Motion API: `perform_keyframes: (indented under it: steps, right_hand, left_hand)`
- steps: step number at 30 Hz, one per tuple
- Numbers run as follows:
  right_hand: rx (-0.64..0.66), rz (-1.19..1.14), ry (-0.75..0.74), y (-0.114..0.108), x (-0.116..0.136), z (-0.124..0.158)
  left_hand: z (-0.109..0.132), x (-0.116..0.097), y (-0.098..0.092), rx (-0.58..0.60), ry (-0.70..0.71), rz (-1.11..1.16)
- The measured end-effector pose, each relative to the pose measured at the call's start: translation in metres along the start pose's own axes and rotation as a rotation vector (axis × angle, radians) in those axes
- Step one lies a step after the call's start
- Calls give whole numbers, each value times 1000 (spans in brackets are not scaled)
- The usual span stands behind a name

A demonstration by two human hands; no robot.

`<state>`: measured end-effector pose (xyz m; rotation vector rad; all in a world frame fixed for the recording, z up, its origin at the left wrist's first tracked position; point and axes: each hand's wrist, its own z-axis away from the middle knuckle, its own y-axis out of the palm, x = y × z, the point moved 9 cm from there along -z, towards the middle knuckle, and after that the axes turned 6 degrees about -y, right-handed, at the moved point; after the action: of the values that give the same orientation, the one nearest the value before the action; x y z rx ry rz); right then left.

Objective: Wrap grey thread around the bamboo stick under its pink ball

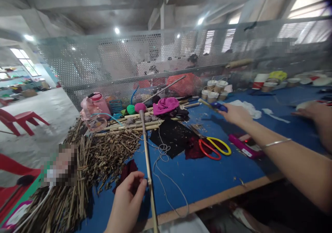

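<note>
My left hand [128, 200] is at the table's front edge, its fingers loosely curled and apart. Its thumb and fingertips are right beside a long wooden stick [147, 157], perhaps touching it. The stick has a purple ball head [140, 107] with a greyish wrapped neck. Dark red cloth [129, 170] lies behind that hand. My right hand [232, 113] reaches over the blue table [202, 184], closed around a blue-handled tool [219, 106] with a narrow pale tip; its exact kind is unclear. Scissors [211, 148] with red and yellow handles lie on black cloth [171, 136]. Grey string [162, 153] trails beside the stick.
Dried stalks [77, 177] pile up at the left, near a pink bottle [100, 103]. Behind are sticks, a green ball [130, 109], magenta cloth [166, 105] and cups [212, 96]. A magenta device [245, 146] lies right. A co-worker's blurred hand [311, 113] is far right.
</note>
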<state>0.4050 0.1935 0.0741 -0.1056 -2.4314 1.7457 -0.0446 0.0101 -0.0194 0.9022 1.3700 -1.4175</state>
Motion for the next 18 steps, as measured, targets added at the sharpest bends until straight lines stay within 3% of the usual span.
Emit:
perform_keyframes:
  steps: [3,6,8,10,14,16,18]
  right_hand:
    - [-89,97,-190,-6,37,32]
    - [-211,207,-358,-10,73,69]
    - [-241,226,-420,-9,89,88]
    - [-255,210,-453,-8,99,101]
    - [-277,165,-482,-6,106,112]
    - [-284,122,-456,-9,98,110]
    - [-322,19,-335,-23,75,104]
  left_hand:
    - [-10,-26,19,66,24,63]
    - [-32,-77,39,24,168,40]
    - [-48,-113,61,-14,314,-86]
    - [-64,-134,94,26,390,-282]
    - [-86,-131,147,233,383,-566]
    - [-90,-128,156,280,423,-649]
    - [-97,-124,157,271,436,-742]
